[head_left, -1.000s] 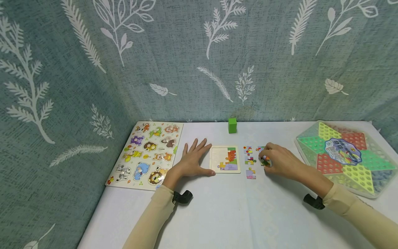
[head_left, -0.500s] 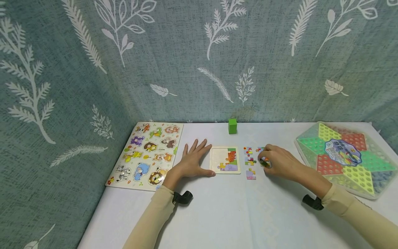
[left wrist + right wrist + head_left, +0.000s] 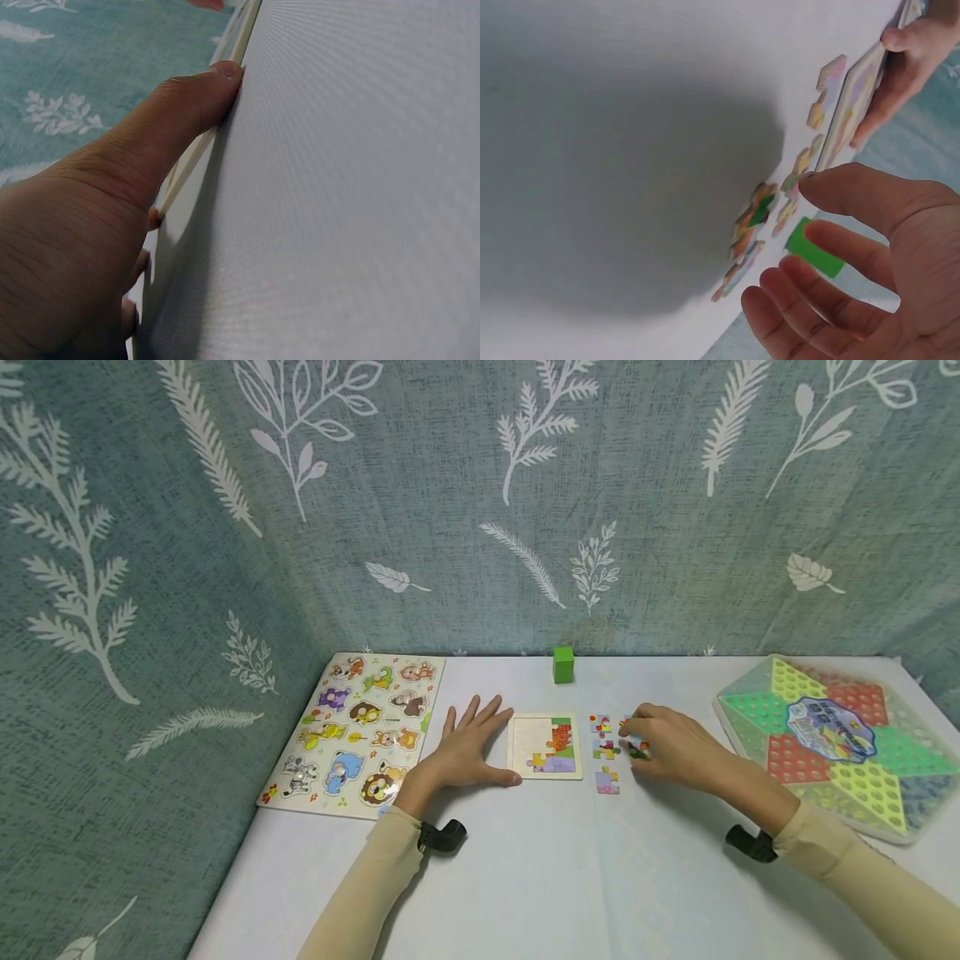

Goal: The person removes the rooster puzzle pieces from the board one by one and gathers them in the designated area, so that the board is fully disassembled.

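The small wooden puzzle tray (image 3: 530,737) lies flat in front of me, pieces filling its right side and lower part, bare wood at upper left. My left hand (image 3: 465,755) is spread beside it, fingers straight and clasping nothing, thumb touching its edge. Just right of the tray lie loose puzzle pieces (image 3: 607,782) in two columns. My right hand (image 3: 678,750) is over the right-hand column, fingers loose, holding nothing. Beyond stands a green block (image 3: 563,666); an animal board (image 3: 321,800) lies to my left.
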Demonstrator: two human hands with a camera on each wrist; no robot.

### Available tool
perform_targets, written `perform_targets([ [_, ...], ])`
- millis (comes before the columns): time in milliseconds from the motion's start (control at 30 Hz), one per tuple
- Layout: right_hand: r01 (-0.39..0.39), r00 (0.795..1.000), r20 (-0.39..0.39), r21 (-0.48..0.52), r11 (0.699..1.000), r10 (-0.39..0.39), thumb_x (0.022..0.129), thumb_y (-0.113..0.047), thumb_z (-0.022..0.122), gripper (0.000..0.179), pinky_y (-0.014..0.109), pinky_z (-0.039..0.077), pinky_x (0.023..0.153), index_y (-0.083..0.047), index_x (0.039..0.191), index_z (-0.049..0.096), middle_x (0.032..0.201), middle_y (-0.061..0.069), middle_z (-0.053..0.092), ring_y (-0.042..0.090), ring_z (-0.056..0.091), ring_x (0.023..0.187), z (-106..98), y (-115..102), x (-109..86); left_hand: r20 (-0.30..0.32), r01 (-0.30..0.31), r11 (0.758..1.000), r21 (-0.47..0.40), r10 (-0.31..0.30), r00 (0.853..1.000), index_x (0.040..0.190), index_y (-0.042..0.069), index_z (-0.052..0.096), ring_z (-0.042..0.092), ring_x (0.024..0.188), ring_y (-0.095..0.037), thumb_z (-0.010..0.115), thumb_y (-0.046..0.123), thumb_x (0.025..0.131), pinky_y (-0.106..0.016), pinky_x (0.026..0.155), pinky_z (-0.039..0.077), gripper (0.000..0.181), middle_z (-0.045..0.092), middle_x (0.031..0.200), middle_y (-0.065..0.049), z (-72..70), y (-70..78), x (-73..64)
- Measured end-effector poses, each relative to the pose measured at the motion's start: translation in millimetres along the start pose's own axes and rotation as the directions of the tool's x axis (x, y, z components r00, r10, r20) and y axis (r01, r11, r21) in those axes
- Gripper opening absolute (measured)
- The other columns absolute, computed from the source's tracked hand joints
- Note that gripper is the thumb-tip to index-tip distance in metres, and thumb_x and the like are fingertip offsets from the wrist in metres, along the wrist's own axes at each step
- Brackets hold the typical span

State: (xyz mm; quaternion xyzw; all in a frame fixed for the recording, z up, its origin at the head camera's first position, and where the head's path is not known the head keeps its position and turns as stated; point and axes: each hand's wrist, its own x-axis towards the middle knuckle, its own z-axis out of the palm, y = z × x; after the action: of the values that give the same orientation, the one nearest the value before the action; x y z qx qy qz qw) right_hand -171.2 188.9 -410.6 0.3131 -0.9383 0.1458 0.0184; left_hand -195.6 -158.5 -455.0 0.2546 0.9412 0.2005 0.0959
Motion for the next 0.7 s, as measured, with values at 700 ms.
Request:
perform_targets([
  [700, 0.070, 0.997, 0.011, 0.105, 0.992, -0.072, 0.086, -0.018, 0.077, 0.027, 0.040, 0.052, 0.074, -0.007, 0.111, 0.074, 0.105, 0.006, 0.066, 0.020, 0.061, 0.091, 2.5, -42.8, 41.9, 0.010, 0.002, 1.000, -0.004, -0.002, 1.000, 0.161, 0.022, 0.023, -0.006, 0.152, -0.032, 0.078, 0.067, 0.073, -0.061, 0.115, -0.011, 0.113, 0.005, 0.168, 0.000, 0.1, -2.9, -0.2],
])
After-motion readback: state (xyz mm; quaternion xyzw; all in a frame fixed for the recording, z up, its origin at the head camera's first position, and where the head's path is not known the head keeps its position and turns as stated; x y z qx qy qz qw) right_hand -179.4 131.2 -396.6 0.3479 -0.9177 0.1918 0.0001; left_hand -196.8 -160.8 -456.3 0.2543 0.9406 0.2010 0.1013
